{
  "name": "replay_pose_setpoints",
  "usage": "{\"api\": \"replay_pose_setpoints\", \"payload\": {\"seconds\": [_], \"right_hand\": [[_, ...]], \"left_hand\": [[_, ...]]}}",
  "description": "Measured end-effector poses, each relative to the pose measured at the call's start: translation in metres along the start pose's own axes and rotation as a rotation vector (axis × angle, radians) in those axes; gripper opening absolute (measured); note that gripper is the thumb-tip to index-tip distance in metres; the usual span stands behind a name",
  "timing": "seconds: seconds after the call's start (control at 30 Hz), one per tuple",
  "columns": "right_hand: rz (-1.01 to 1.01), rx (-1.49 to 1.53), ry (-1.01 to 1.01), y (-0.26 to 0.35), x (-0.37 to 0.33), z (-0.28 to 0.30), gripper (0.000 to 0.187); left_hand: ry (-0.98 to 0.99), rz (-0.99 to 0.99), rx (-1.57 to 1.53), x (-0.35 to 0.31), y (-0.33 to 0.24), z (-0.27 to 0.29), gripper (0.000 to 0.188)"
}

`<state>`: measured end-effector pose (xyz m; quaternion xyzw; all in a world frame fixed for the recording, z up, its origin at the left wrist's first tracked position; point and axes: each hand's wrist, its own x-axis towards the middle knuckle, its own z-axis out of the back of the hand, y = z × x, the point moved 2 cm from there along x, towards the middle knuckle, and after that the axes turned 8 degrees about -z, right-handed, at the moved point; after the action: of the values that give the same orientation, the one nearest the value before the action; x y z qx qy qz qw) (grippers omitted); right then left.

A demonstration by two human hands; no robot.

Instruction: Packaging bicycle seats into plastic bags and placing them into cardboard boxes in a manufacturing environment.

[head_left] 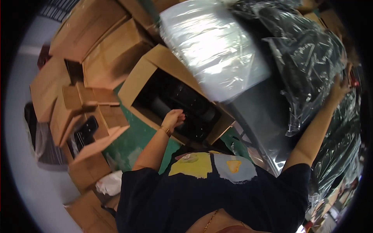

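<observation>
My left hand (173,119) is over an open cardboard box (139,83), its fingers curled together; what they hold, if anything, is hidden. Glossy black items (188,101) lie inside that box, too dark to name. Far to the right, my right hand (340,90) reaches out with fingers apart against a pile of black things in clear plastic wrap (311,58). Between my arms stands a dark flat surface (258,112), with a stack wrapped in shiny clear plastic (217,50) on its far part.
Several cardboard boxes (116,54) crowd the far left. A smaller open box (107,116) at left has a black part (88,130) in it. Green floor (136,136) shows between the boxes. A white crumpled bag (109,183) lies at lower left, near a pale wall (23,128).
</observation>
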<state>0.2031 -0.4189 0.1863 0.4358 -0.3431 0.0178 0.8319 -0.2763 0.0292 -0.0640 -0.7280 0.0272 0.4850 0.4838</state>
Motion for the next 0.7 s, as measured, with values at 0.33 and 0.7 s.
{"api": "replay_pose_setpoints", "payload": {"seconds": [0.33,0.7], "right_hand": [[-0.267,0.38,1.518,0.194,-0.409,-0.094,0.023],[-1.372,-0.439,1.846,-0.047,-0.76,-0.194,0.087]], "left_hand": [[-0.089,0.382,-0.058,-0.022,0.19,0.1,0.022],[-0.058,0.237,-0.125,-0.092,0.29,0.141,0.025]]}}
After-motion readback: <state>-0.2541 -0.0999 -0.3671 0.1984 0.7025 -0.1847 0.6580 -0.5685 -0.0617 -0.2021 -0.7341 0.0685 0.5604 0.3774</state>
